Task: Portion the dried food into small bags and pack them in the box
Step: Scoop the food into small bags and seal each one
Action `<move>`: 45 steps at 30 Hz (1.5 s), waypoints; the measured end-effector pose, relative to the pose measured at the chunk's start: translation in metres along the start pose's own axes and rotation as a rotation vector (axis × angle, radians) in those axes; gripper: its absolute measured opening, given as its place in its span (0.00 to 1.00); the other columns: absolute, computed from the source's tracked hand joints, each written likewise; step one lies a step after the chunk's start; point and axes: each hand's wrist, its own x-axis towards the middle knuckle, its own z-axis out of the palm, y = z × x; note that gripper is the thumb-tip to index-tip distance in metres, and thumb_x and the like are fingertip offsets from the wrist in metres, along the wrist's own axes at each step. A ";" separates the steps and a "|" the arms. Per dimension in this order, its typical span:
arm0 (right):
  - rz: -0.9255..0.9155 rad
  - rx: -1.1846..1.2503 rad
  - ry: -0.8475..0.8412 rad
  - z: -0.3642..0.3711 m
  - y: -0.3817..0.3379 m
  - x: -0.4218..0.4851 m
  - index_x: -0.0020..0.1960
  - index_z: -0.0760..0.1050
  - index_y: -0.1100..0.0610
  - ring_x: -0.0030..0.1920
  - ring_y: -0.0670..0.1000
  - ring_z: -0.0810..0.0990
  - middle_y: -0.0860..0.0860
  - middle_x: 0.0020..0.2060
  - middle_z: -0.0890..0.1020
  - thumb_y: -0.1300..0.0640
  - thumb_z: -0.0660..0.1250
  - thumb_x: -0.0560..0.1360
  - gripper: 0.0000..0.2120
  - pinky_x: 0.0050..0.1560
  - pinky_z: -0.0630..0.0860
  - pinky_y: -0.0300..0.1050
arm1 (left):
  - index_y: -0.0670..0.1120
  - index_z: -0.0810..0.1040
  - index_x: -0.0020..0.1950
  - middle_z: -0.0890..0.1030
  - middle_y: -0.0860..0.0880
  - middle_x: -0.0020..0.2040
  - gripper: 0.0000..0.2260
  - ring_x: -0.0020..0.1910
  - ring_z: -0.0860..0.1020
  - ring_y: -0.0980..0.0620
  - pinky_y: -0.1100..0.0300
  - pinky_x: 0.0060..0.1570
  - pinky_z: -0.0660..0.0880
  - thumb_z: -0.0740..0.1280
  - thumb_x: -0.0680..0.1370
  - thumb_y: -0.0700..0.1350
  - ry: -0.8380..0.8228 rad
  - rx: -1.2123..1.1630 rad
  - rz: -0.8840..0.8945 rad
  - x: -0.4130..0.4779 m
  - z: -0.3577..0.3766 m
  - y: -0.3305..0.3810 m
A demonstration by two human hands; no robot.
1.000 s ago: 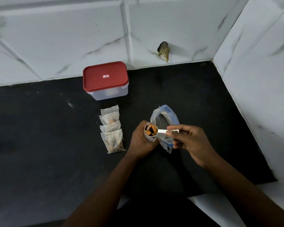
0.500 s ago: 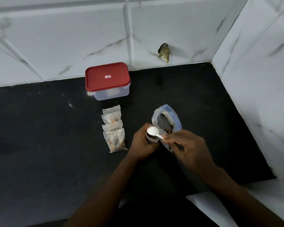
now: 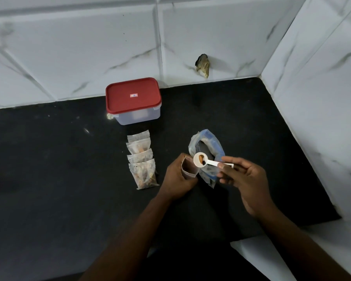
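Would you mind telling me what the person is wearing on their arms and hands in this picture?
Nothing that shows. The left hand and right hand are bare, with no gloves, rings or watch in view. The left forearm and right forearm are bare as well, with no sleeve showing.

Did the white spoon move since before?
Yes. Against the red-lidded box, the spoon has shifted slightly right, from over the small bag toward the big blue bag, and turned bowl-up with two pieces in it.
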 end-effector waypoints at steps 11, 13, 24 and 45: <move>-0.117 -0.303 0.073 -0.021 -0.023 0.053 0.57 0.83 0.54 0.45 0.48 0.87 0.50 0.45 0.87 0.59 0.76 0.72 0.13 0.43 0.84 0.41 | 0.53 0.76 0.54 0.81 0.53 0.50 0.18 0.49 0.81 0.58 0.60 0.50 0.81 0.78 0.71 0.37 0.026 0.034 -0.043 -0.006 0.001 -0.006; -0.191 -0.502 -0.015 -0.020 -0.030 0.068 0.57 0.83 0.53 0.44 0.45 0.87 0.47 0.44 0.87 0.57 0.76 0.73 0.13 0.42 0.84 0.40 | 0.53 0.76 0.54 0.81 0.53 0.50 0.18 0.49 0.81 0.59 0.61 0.49 0.81 0.78 0.71 0.38 0.022 0.037 -0.046 -0.006 0.002 -0.007; -0.049 -0.613 -0.331 -0.005 -0.033 0.120 0.61 0.81 0.51 0.44 0.47 0.87 0.52 0.46 0.86 0.58 0.71 0.78 0.12 0.41 0.82 0.37 | 0.54 0.65 0.73 0.79 0.53 0.53 0.35 0.52 0.81 0.57 0.65 0.50 0.79 0.78 0.71 0.38 -0.105 0.101 0.097 0.002 0.000 -0.001; 0.045 -0.322 0.005 0.020 0.004 0.128 0.53 0.82 0.49 0.47 0.43 0.84 0.46 0.45 0.86 0.61 0.76 0.73 0.11 0.46 0.80 0.38 | 0.52 0.73 0.67 0.80 0.54 0.52 0.28 0.50 0.82 0.55 0.65 0.50 0.78 0.77 0.71 0.37 -0.074 0.099 0.117 0.007 -0.004 -0.002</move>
